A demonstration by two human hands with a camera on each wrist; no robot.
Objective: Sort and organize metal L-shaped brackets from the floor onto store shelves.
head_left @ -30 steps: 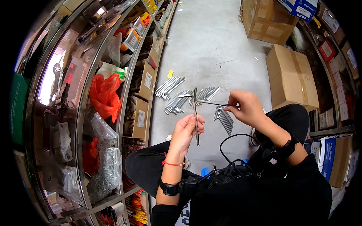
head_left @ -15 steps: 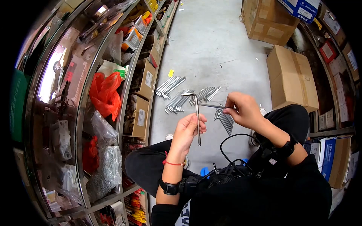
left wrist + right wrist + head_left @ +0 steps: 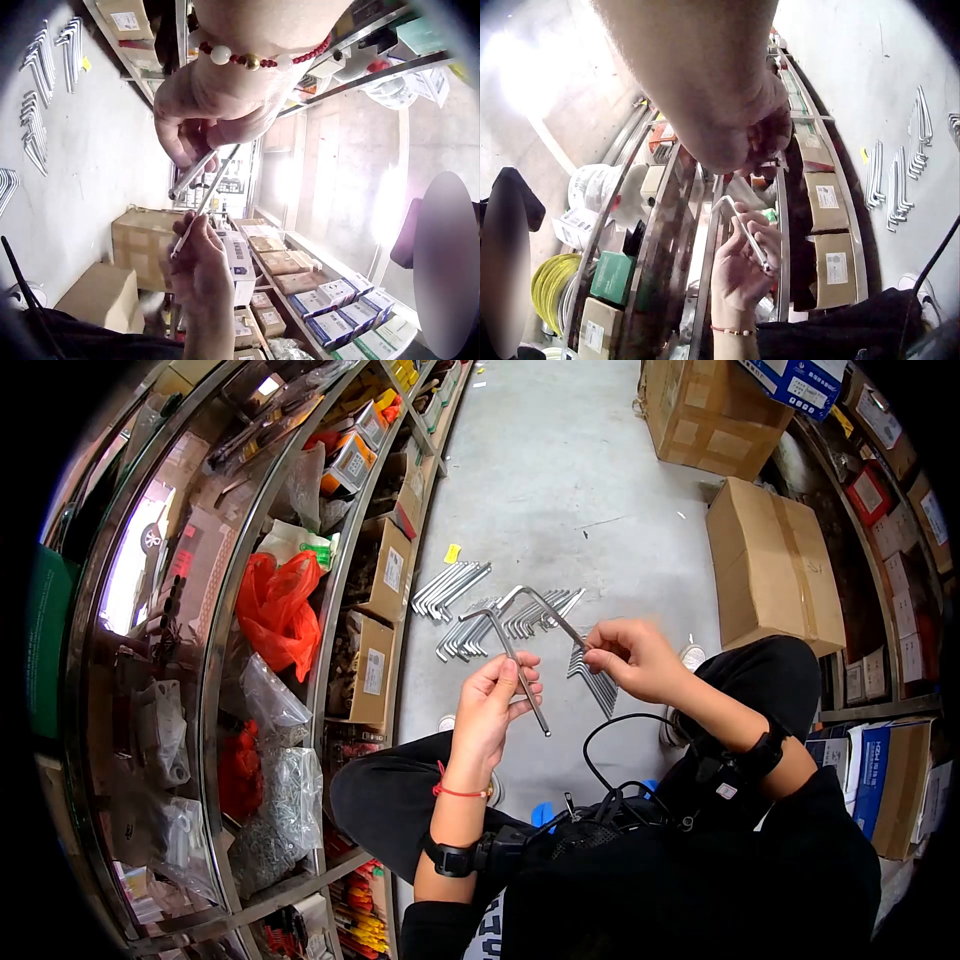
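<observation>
Both hands are up over the floor (image 3: 560, 480), and each one has a key! The left hand (image 3: 490, 700) is partly closed, thumb pressed along the left key (image 3: 503, 640) with the fingers curled behind it. That one leans, bend at the top, long arm slanting down past the fingers.

Across to the right hand (image 3: 635, 658) — thumb and forefinger pinch the right key (image 3: 553, 614) near the lower end of its long arm, the other fingers tucked in. Its bend rides a little higher, and both short arms point left. The two bends are close together; whether the keys touch, I cannot tell.

Down below, four rows of keys: one (image 3: 450, 590) at the far left near a yellow tag (image 3: 452, 553), a second (image 3: 470, 632) beside it, a third (image 3: 530, 618) seen behind the right key, and a fourth (image 3: 598, 685) showing just beside the right hand. Shelves (image 3: 335, 560) run along the left, a red bag (image 3: 278, 615) on one — and over on the right stands a carton (image 3: 775, 565).
</observation>
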